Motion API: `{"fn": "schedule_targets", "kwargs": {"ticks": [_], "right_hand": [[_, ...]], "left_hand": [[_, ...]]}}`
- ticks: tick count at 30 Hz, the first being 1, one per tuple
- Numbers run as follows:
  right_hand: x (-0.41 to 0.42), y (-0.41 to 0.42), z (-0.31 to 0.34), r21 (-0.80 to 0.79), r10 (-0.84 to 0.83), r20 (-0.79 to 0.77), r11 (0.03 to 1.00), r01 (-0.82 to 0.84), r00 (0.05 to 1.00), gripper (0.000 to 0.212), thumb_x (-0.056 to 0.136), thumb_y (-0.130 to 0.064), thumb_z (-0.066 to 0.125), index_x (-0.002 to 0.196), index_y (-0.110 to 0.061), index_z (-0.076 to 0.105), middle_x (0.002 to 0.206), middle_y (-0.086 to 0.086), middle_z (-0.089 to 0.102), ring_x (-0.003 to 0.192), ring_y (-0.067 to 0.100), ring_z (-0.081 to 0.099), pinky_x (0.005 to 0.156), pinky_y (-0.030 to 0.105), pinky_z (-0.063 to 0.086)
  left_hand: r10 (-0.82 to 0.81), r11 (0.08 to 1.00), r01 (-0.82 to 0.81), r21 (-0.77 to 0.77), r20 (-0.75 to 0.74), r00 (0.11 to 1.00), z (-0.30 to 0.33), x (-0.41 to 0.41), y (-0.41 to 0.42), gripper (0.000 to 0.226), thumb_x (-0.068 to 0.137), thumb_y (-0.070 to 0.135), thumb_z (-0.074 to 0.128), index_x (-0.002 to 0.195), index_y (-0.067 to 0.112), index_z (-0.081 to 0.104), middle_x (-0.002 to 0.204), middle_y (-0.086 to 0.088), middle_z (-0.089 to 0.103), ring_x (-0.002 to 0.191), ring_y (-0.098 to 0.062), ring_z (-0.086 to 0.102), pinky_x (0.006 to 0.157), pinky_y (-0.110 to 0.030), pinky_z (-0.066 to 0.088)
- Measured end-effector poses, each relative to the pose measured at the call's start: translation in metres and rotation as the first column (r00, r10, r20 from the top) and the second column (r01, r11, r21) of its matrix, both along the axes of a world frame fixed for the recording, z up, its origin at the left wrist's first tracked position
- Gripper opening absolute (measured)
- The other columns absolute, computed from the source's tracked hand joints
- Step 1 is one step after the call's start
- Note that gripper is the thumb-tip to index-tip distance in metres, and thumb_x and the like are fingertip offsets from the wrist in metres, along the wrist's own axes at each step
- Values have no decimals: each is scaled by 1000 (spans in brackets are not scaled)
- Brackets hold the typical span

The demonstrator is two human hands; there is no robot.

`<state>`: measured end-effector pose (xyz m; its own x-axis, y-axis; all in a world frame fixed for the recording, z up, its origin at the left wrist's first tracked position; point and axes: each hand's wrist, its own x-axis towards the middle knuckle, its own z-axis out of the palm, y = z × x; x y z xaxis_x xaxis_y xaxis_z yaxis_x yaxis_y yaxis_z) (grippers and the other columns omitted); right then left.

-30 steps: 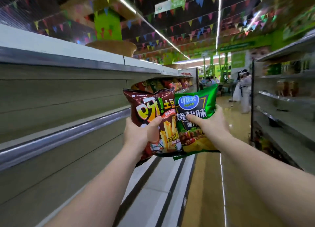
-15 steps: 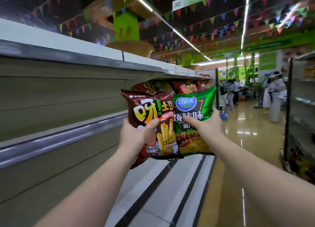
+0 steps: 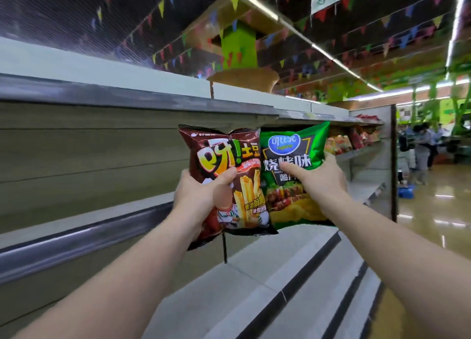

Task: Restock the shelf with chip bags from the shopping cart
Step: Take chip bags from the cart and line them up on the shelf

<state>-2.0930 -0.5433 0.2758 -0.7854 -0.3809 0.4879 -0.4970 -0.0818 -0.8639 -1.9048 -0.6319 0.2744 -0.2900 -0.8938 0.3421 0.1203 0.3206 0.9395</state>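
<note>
Both forearms are reaching forward and up, side by side. The left hand is gripping with its thumb across the front; the right hand is pinching likewise.

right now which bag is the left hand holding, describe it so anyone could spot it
Beside the long grey shelf, two raised hands each hold a bag. The left hand grips the dark brown bag printed with yellow fries; the green bag touching it shows skewers.
</note>
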Motion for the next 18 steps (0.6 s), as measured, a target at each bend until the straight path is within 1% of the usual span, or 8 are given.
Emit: {"fn": "schedule_targets", "kwargs": {"ticks": [2,4,6,9,12,15,16,18], "right_hand": [[-11,-19,2,0,7,-7,1000,-7,1000,91,56,-54,81,130,-14,45,120,4,61,111,25,55,97,36,43],[-18,-36,8,14,13,-17,1000,-13,1000,91,53,-57,81,127,-16,48,116,2,63,108,24,58,96,41,45],[-26,-52,17,17,27,-21,1000,-27,999,88,49,-60,81,120,-16,51,111,0,64,103,23,59,94,42,47],[-40,-72,28,21,52,-26,998,-52,998,94,35,-70,73,113,-18,58,106,-1,66,99,22,62,92,41,49],[-55,-89,36,28,95,20,995,-96,995,90,35,-69,75,108,-18,62,104,1,67,96,22,62,90,39,50],[-68,-107,39,-1,183,96,983,-184,978,96,20,-69,75,100,-16,66,98,4,70,91,27,66,88,43,53],[-73,-113,40,0,209,115,978,-210,971,98,18,-69,76,100,-14,67,97,5,71,90,28,67,87,43,53],[-80,-127,43,15,241,143,969,-245,960,105,16,-70,76,102,-12,66,98,7,70,89,29,67,86,43,54]], "left_hand": [[7,1000,-7,-6,-3,1000,2,-10,-14,73,54,50,86,114,21,55,106,-2,69,93,-28,68,85,-49,55],[2,1000,-2,-5,1,1000,5,-20,-28,67,57,48,85,112,22,56,106,-2,69,94,-27,67,86,-48,54],[-10,1000,10,-12,-2,1000,11,-27,-42,61,58,47,85,107,23,58,104,-2,70,92,-28,68,86,-47,54],[-34,999,34,-6,9,999,21,-35,-59,68,57,49,85,112,19,60,104,-4,70,88,-26,70,84,-44,56],[-33,999,34,-8,53,998,32,-42,-70,74,51,53,86,111,19,61,102,-4,71,88,-27,70,85,-44,55],[-49,999,49,5,84,995,38,-47,-77,82,40,54,86,110,19,62,100,-6,72,87,-29,71,86,-45,54],[-50,999,49,18,90,995,40,-48,-80,79,41,53,87,108,19,63,99,-7,73,86,-30,71,86,-46,55],[-44,999,41,35,105,994,43,-49,-83,64,52,48,87,104,17,65,95,-9,74,83,-31,72,84,-47,55]]}}
